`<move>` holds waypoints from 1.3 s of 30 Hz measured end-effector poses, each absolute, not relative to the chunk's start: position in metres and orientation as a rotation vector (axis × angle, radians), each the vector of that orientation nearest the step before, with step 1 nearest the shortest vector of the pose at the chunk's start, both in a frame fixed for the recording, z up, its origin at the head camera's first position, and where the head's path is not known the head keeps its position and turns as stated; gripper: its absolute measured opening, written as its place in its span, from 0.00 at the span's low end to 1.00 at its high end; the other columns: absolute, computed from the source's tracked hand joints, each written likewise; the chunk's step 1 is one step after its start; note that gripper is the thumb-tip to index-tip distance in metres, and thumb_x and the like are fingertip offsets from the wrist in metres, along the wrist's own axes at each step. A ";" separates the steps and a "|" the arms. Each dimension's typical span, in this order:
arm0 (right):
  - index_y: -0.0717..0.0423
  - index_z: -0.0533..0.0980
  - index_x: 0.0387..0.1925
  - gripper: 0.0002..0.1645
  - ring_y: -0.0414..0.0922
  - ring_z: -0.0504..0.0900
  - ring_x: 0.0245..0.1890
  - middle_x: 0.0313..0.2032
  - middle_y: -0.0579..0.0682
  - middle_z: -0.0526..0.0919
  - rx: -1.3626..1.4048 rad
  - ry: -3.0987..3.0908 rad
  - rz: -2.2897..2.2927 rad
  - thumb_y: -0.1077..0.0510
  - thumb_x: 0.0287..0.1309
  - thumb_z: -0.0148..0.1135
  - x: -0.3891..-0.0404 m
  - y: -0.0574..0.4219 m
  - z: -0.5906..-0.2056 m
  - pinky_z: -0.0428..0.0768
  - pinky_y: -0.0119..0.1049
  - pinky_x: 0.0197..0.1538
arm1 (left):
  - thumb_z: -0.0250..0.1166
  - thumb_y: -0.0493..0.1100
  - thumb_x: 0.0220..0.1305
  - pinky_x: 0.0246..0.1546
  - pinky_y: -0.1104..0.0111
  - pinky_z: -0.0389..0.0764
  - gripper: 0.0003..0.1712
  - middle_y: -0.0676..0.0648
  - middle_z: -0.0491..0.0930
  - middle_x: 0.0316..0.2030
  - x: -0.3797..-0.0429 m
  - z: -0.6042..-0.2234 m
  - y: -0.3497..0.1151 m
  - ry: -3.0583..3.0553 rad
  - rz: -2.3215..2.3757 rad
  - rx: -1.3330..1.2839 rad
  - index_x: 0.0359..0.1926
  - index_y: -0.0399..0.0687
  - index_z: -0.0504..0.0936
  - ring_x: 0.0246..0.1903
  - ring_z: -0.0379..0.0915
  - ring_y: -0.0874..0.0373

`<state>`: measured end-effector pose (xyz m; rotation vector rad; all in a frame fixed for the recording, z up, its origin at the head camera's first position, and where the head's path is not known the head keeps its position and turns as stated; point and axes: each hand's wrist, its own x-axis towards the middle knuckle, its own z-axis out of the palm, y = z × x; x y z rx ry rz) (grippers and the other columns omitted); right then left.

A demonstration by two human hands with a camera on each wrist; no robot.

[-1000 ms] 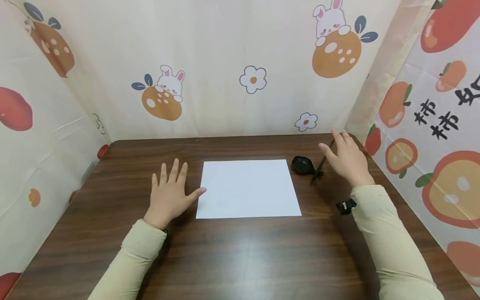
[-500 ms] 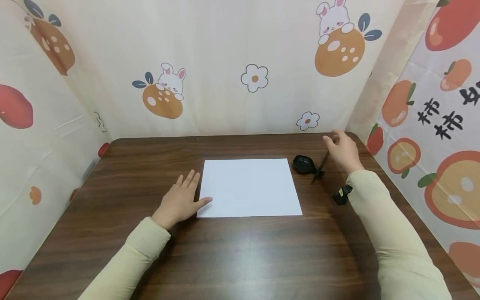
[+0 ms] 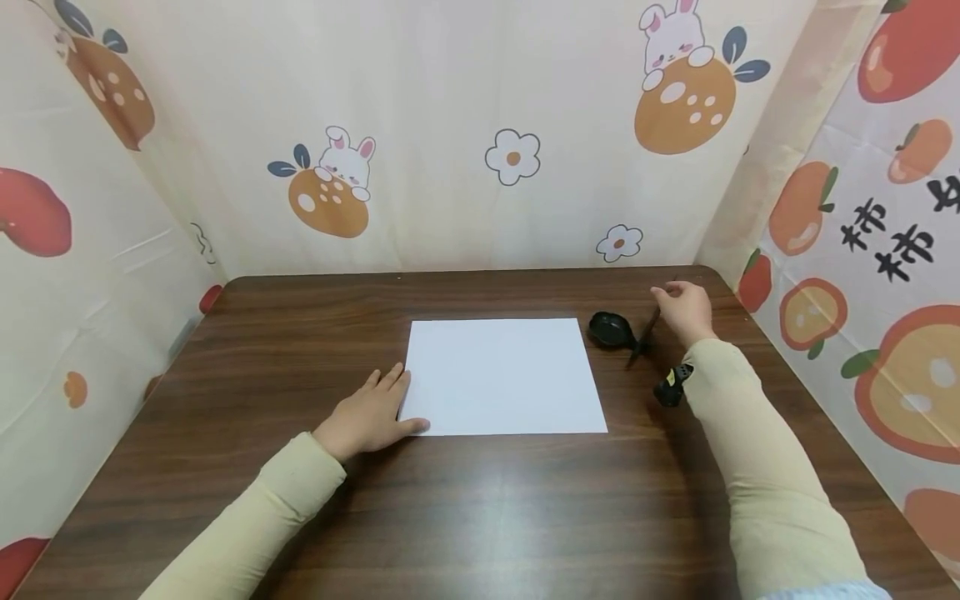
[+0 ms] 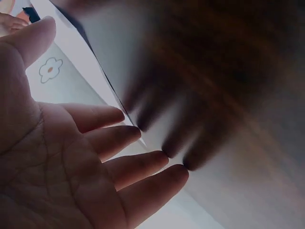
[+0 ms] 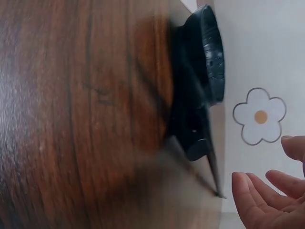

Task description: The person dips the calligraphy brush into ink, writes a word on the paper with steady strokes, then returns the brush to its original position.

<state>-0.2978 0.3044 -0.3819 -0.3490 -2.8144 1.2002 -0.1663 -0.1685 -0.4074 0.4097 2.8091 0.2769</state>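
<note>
A blank sheet of white paper [image 3: 506, 375] lies on the table. My left hand [image 3: 367, 419] rests at its lower left edge, thumb over the corner; the left wrist view shows the fingers straight, their tips at the tabletop. Right of the paper sits a small black dish with a short handle [image 3: 610, 330]. A slim dark stick [image 3: 647, 335] lies slanted across that handle, its pointed end [image 5: 219, 188] showing in the right wrist view. Over the stick's far end is my right hand [image 3: 686, 312], fingers loosely bent, with a gap between thumb and fingertips and nothing between them.
The brown wooden table [image 3: 495, 517] ends at a pale printed cloth [image 3: 435, 167] behind it. Another printed cloth [image 3: 832, 392] stands along the right side, close to my right forearm. A black device [image 3: 671, 387] hangs at my right wrist.
My left hand has come down and towards me onto the paper's left edge, fingers closer together. The right hand's spread fingers have bent in near the stick's far end.
</note>
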 end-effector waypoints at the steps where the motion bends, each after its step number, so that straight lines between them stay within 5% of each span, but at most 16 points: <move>1: 0.68 0.62 0.69 0.37 0.63 0.69 0.63 0.65 0.70 0.67 -0.365 -2.814 1.199 0.44 0.72 0.46 -0.298 0.305 -0.384 0.71 0.58 0.61 | 0.58 0.69 0.63 0.62 0.36 0.64 0.54 0.36 0.49 0.76 -0.166 -0.408 -0.168 2.807 0.275 0.413 0.75 0.37 0.54 0.72 0.48 0.29; 15: 0.69 0.63 0.68 0.34 0.63 0.68 0.64 0.66 0.69 0.67 -0.575 -2.788 1.252 0.50 0.71 0.50 -0.305 0.305 -0.394 0.70 0.55 0.64 | 0.60 0.66 0.63 0.64 0.36 0.62 0.53 0.37 0.50 0.76 -0.161 -0.406 -0.166 2.798 0.286 0.410 0.75 0.36 0.53 0.72 0.47 0.28; 29: 0.71 0.77 0.53 0.25 0.57 0.77 0.45 0.51 0.67 0.80 -0.616 -2.865 1.068 0.53 0.66 0.57 -0.313 0.306 -0.403 0.76 0.41 0.41 | 0.60 0.66 0.64 0.66 0.35 0.57 0.53 0.40 0.48 0.77 -0.162 -0.407 -0.166 2.785 0.304 0.424 0.76 0.39 0.52 0.72 0.44 0.27; 39: 0.70 0.79 0.47 0.21 0.55 0.79 0.41 0.44 0.64 0.82 -0.675 -2.880 1.040 0.53 0.66 0.57 -0.317 0.309 -0.412 0.77 0.41 0.38 | 0.60 0.66 0.64 0.66 0.36 0.58 0.52 0.39 0.49 0.77 -0.163 -0.407 -0.164 2.795 0.298 0.436 0.76 0.39 0.53 0.72 0.45 0.27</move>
